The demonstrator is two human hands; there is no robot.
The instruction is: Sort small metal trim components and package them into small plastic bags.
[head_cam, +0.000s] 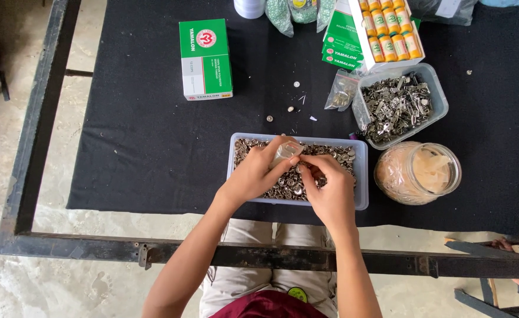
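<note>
Here the left hand (253, 174) pinches a small clear plastic bag (286, 152) over the shallow tray (360, 176) of metal snap buttons (339, 156), while the right hand (329, 187) has its fingers curled together around a few buttons beside the bag's mouth. Filling goes best, I judge, with the bag kept upright and low above the tray, so strays drop back in rather than onto the black surface (153, 135).
</note>
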